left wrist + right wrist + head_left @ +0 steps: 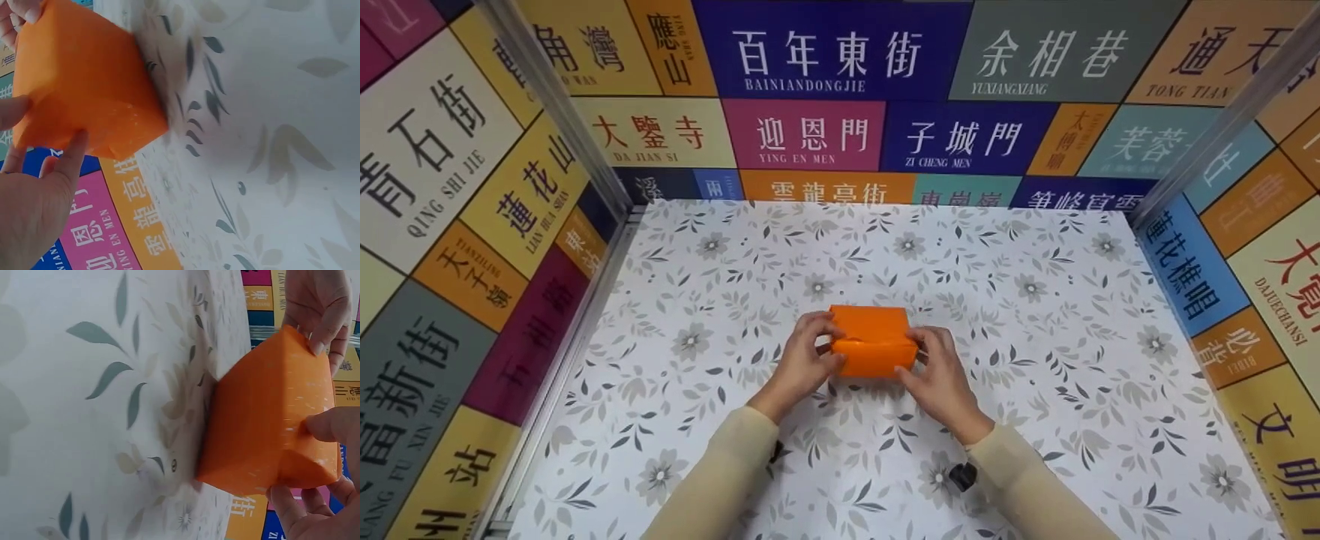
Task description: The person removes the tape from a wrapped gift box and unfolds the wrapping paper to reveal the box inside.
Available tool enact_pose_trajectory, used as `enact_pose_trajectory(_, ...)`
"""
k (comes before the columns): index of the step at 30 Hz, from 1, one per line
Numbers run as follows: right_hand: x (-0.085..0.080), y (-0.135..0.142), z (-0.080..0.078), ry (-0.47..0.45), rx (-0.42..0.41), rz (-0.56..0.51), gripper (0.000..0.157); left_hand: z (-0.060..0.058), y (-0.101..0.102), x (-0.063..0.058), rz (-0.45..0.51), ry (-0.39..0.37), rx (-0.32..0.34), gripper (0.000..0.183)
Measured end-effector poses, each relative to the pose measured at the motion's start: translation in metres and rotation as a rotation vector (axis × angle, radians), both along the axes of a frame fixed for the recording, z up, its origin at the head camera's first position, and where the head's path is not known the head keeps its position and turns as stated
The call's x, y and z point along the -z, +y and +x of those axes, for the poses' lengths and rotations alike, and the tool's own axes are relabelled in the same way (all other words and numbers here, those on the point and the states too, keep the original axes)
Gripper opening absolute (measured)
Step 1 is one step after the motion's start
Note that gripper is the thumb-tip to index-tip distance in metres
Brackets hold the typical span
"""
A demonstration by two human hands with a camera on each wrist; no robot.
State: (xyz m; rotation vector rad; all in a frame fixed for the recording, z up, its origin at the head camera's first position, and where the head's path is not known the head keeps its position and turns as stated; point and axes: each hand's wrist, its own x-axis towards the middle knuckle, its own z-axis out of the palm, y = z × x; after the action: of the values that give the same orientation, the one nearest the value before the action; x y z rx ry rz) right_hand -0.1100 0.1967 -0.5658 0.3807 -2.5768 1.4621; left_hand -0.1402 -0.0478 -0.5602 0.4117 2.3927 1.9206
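Orange box point(873, 330) — underside hidden — left hand point(801, 360), right hand point(943, 375) gripping its sides

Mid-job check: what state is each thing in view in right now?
Orange box: creased, held between both hands
Left hand: gripping the box's left end
Right hand: gripping the box's right end
Floral table covering: spread out
Printed wall panels: upright

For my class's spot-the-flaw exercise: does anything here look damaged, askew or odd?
Yes, mildly: the orange box, held between left hand and right hand, looks creased at its right-hand end, where a neat box would be flat. Pale flecks there may be scuffs or glare.
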Motion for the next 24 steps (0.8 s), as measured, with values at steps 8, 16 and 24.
enact_pose_trajectory(8, 0.016, 0.004, 0.012, -0.056, -0.076, -0.046, 0.048, 0.011, -0.002, 0.008, -0.091, -0.033, 0.045, 0.022)
enact_pose_trajectory(16, 0.017, 0.015, 0.016, -0.034, -0.151, 0.059, 0.054, 0.015, -0.009, 0.007, -0.474, 0.143, 0.046, 0.036)
enact_pose_trajectory(24, 0.004, 0.029, 0.008, 0.008, -0.100, 0.221, 0.051, 0.008, -0.010, 0.002, -0.736, 0.280, 0.168, 0.071)
